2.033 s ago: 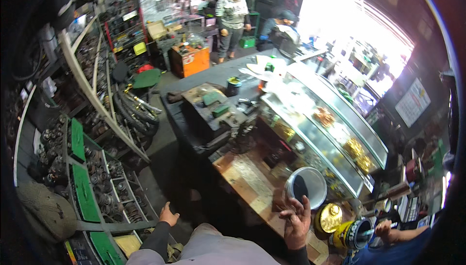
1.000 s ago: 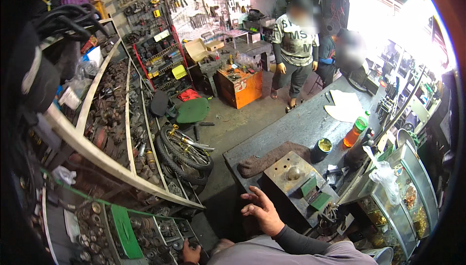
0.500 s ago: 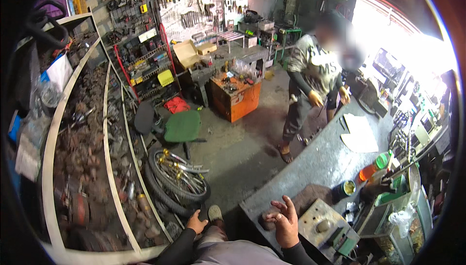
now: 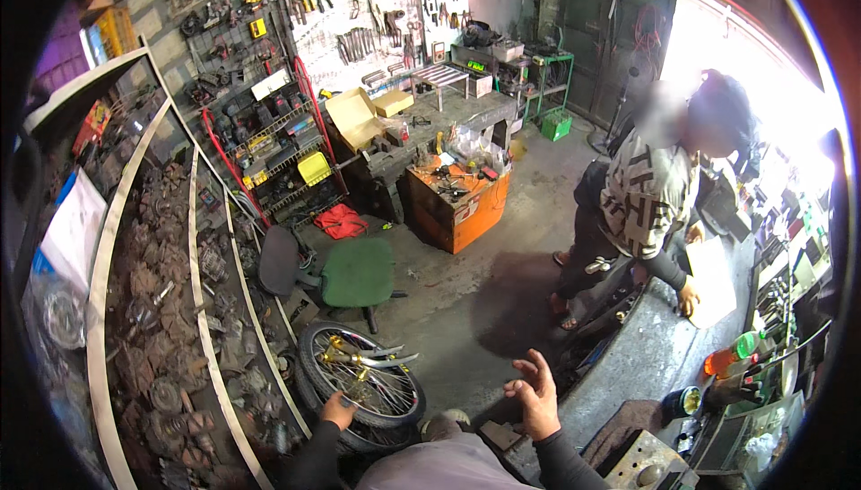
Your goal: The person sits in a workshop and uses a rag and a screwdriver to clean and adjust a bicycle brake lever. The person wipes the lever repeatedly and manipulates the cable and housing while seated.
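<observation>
My left hand (image 4: 339,410) is low in the picture, overlapping the tyre of a bicycle wheel (image 4: 372,391) on the floor. Its fingers look slightly apart and hold nothing; whether they touch the tyre I cannot tell. My right hand (image 4: 539,400) is raised in the air beside the grey workbench (image 4: 619,355), fingers spread and loosely bent, nothing in it. Gold-coloured and silver metal parts (image 4: 359,355) lie over the wheel. Nearest to my right forearm on the bench are a dark brown cloth or mat (image 4: 621,432) and a metal plate with holes (image 4: 641,463).
Another person (image 4: 641,194) leans over the bench, hands at a white sheet (image 4: 713,284). An open can (image 4: 683,402) and an orange bottle (image 4: 722,360) stand nearby. Racks of greasy parts (image 4: 161,311) line the left. Ahead are a green chair (image 4: 357,272) and an orange cabinet (image 4: 471,219).
The view has swung, and the wheel now appears nearer my left hand. The other person has bent over the bench and put their hands to the white sheet. My right hand stays raised.
</observation>
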